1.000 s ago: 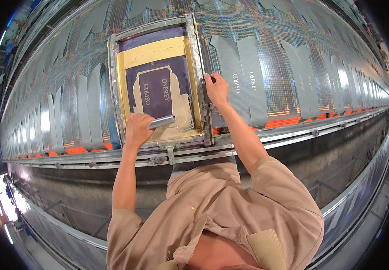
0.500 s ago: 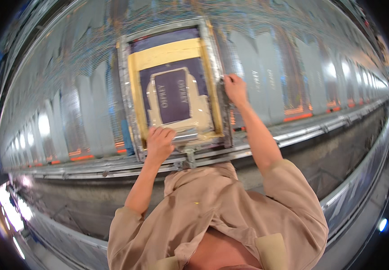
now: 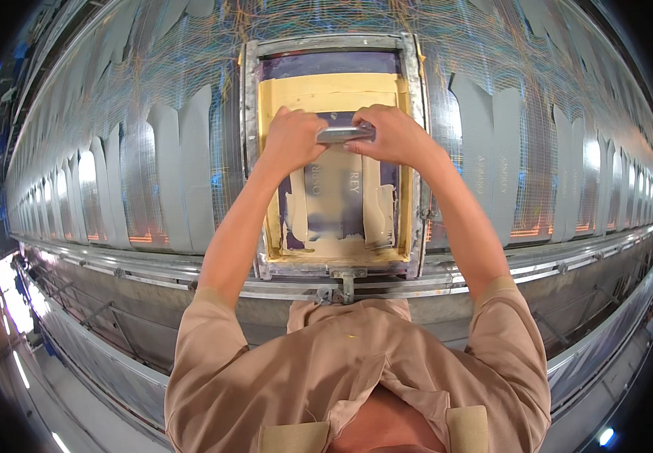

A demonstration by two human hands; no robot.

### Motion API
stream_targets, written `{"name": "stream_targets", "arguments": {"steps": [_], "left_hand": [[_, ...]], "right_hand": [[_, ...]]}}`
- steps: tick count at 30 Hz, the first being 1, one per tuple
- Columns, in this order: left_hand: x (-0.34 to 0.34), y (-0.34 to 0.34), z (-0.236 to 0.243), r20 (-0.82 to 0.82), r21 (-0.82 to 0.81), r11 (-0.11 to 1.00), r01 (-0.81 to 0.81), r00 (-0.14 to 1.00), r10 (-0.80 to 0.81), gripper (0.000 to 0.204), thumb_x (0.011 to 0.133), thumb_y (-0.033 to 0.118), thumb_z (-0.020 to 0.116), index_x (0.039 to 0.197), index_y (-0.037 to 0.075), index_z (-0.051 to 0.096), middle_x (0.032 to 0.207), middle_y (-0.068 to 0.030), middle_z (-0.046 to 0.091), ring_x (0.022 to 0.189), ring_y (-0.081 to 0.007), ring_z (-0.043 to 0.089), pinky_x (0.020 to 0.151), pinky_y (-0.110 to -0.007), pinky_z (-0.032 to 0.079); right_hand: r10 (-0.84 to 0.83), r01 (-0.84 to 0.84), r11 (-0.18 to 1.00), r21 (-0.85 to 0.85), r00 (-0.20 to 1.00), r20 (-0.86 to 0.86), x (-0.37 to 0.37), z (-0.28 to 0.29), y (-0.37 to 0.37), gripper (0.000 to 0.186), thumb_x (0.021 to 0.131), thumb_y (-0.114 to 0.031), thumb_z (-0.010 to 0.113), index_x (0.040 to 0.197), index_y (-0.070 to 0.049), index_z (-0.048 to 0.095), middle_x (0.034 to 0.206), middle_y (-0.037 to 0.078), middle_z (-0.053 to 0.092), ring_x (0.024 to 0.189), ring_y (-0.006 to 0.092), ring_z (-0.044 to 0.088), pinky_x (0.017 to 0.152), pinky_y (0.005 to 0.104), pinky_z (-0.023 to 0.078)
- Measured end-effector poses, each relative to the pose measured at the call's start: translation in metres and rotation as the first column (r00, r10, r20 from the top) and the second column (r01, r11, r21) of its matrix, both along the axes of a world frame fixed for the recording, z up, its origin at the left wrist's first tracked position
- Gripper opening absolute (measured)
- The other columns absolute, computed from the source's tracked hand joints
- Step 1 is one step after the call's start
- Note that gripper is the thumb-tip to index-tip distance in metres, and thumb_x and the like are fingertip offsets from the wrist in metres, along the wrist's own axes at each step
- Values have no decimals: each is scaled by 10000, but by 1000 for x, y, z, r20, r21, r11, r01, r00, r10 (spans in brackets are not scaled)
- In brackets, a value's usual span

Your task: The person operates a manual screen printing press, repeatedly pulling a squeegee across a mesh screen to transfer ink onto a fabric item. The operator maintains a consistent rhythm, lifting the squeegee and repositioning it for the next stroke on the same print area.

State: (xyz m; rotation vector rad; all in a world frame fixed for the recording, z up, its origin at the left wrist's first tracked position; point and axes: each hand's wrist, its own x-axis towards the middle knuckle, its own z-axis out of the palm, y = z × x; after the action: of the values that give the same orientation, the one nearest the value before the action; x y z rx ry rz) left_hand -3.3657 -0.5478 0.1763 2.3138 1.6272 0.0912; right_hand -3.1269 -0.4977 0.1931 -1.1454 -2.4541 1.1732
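Left hand (image 3: 294, 140) and right hand (image 3: 394, 134) seemingly clamp opposite ends of the metal squeegee (image 3: 344, 134).

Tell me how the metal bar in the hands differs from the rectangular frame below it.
The metal bar is a short, straight piece, while the rectangular frame is far larger and four-sided. The bar is gripped near its ends by the left hand and the right hand; neither hand grips the frame. The bar appears within the frame's outline, while the frame surrounds it. Both look silvery grey.
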Motion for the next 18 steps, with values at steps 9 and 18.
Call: {"name": "stream_targets", "arguments": {"steps": [9,18], "left_hand": [[0,11,-19,34,-70,997,-40,999,42,196,756,299,811,875,152,761,868,-60,735,859,-290,676,829,-434,468],[24,-156,-8,98,-42,999,-8,995,12,235,681,234,852,853,141,723,848,-41,689,863,-254,670,841,-427,448]], "right_hand": [[-15,-4,998,58,950,312,-32,-36,4,187,824,-194,761,947,-62,709,872,201,734,869,410,707,776,509,558],[84,-115,981,155,977,194,2,-38,-152,199,709,-100,785,885,-75,695,789,138,718,792,368,701,796,471,539]]}}
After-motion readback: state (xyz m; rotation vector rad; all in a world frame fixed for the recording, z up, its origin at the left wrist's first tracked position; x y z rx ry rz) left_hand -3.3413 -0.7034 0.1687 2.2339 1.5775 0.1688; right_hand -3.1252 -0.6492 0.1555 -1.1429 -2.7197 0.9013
